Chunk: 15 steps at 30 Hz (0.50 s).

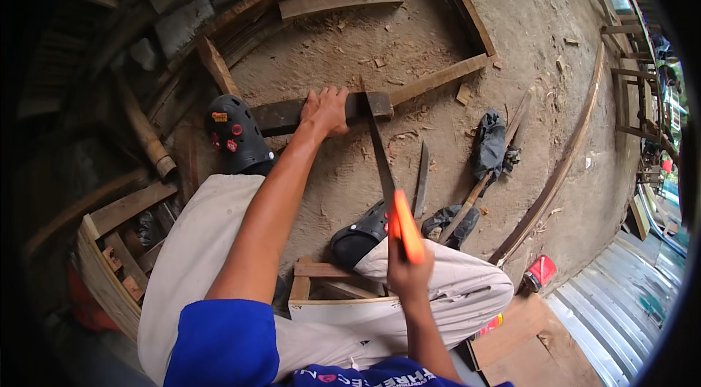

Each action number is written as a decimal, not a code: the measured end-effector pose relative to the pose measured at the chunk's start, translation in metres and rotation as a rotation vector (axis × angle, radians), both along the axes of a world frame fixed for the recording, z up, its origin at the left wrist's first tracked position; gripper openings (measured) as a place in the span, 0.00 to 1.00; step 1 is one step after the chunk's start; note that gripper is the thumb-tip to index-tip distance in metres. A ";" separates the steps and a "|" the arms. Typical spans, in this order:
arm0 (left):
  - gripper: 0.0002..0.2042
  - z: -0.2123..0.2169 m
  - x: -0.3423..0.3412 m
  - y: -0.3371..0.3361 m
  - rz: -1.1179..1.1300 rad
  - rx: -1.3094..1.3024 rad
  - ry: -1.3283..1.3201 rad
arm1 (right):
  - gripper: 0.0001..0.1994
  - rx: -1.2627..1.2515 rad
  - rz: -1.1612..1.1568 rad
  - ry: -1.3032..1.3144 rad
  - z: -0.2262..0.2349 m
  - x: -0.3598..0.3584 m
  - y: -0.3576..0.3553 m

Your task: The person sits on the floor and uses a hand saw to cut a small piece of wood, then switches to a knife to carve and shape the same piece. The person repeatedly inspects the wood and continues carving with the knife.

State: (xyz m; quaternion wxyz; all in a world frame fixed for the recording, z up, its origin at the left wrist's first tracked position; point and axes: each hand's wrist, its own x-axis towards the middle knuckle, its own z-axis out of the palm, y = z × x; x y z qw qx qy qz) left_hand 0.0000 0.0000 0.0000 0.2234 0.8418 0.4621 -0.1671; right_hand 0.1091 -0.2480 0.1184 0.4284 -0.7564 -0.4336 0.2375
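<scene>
Pressing our flat left hand (326, 111) on a stiff, heavy-looking plank (292, 115), we grip the saw (381, 157) by its orange handle with our closed right hand (409, 270).

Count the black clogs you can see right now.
2. One black clog stands on the dark plank that the left hand presses; the other black clog is on the dirt beside the saw.
</scene>
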 end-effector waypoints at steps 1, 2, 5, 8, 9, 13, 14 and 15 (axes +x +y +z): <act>0.42 0.001 -0.003 -0.007 -0.002 -0.003 -0.020 | 0.11 -0.013 -0.016 0.010 0.014 -0.010 -0.003; 0.39 0.004 -0.003 -0.011 -0.002 0.012 -0.045 | 0.07 -0.155 0.014 0.161 0.007 -0.009 0.025; 0.38 0.012 -0.006 -0.008 -0.012 0.006 -0.079 | 0.08 -0.146 0.016 0.162 -0.001 -0.017 0.076; 0.38 0.010 -0.004 -0.008 -0.009 0.001 -0.068 | 0.05 -0.202 0.020 0.065 0.051 -0.023 -0.018; 0.38 0.007 -0.006 -0.011 -0.013 0.022 -0.070 | 0.07 -0.316 -0.002 0.116 0.079 -0.024 -0.052; 0.37 0.000 -0.003 -0.010 0.012 0.028 -0.077 | 0.08 -0.217 0.019 0.072 0.091 -0.023 -0.069; 0.37 0.002 -0.004 -0.012 0.015 0.013 -0.078 | 0.07 -0.242 0.031 0.070 0.066 -0.020 -0.045; 0.37 0.005 -0.006 -0.020 0.009 -0.007 -0.060 | 0.06 -0.241 -0.012 0.094 0.035 -0.017 -0.009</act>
